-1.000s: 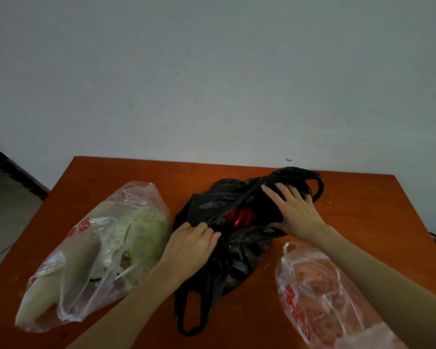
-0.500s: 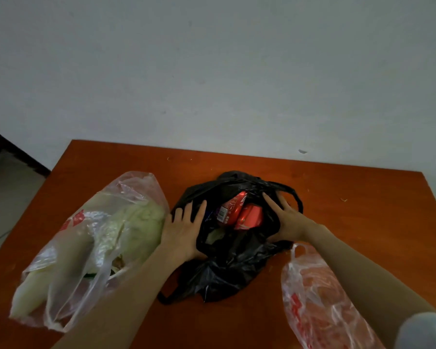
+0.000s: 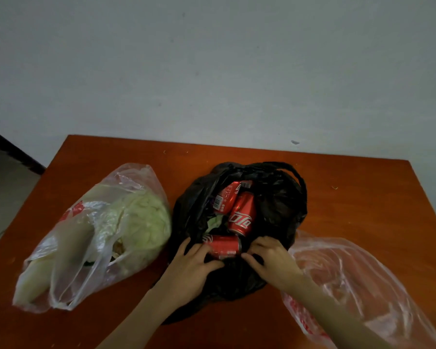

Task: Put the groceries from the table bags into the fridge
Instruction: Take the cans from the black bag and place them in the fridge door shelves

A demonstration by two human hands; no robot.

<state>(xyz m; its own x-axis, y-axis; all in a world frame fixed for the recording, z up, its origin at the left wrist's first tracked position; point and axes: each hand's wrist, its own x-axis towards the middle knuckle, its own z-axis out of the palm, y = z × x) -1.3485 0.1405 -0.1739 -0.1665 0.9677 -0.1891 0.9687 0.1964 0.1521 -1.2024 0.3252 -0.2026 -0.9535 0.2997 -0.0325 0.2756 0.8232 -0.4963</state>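
- Head view: a black bag (image 3: 239, 230) lies open mid-desk (image 3: 363, 197), its mouth facing up.
- Inside the black bag, a near can (image 3: 223, 245) lies on its side, long axis left-right; a middle can (image 3: 242, 214) and a far can (image 3: 228, 197) lie with their long axes running roughly away from the person, both tilted a little.
- Left hand (image 3: 191, 268) and right hand (image 3: 272, 260) rest at the black bag's near rim, curled fingers (image 3: 247, 258) pinching the near can's two ends.
- Left of the black bag, a clear bag (image 3: 61, 248) holds a cabbage (image 3: 146, 222).
- Right of the black bag lies a pinkish bag (image 3: 358, 285).
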